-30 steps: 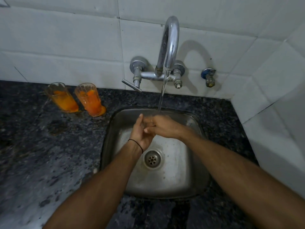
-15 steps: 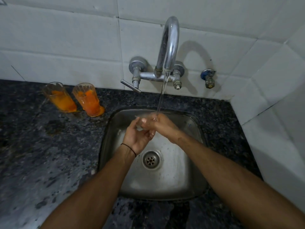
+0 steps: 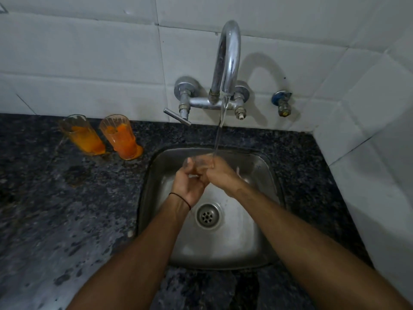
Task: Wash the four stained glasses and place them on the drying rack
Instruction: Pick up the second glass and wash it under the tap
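both left hand (image 3: 189,186) and right hand (image 3: 222,176) still grip the glass (image 3: 197,163) under water (image 3: 217,137).

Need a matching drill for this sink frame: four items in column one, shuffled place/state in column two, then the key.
Column 1
1. clear glass
2. left stained glass
3. right stained glass
4. tap

Column 2
A. on the counter, nearer the sink, redder orange
B. running
C. held under the stream, over the sink
D. farthest left on the counter, yellow-orange

Pairs: 1-C, 2-D, 3-A, 4-B
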